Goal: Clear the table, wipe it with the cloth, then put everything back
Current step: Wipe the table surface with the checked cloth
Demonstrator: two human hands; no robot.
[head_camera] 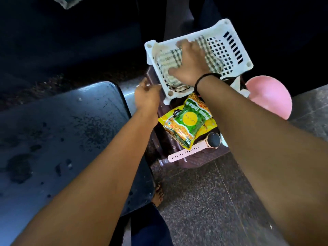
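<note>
A dark table [58,132] with wet smears fills the left of the view. Right of it a brown plastic stool [179,158] carries a white plastic basket [236,48]. A checked cloth [168,59] lies inside the basket, and my right hand [190,63] presses flat on it, fingers spread. My left hand [148,96] rests at the basket's near left corner, fingers curled by the stool's edge. Two snack packets [188,121] and a pink watch [195,148] lie on the stool in front of the basket.
A pink bowl [271,96] sits right of the stool, beside a white and black object half hidden behind the basket. Speckled stone floor [213,201] lies in front. My bare foot [158,194] stands by the table's corner. The background is dark.
</note>
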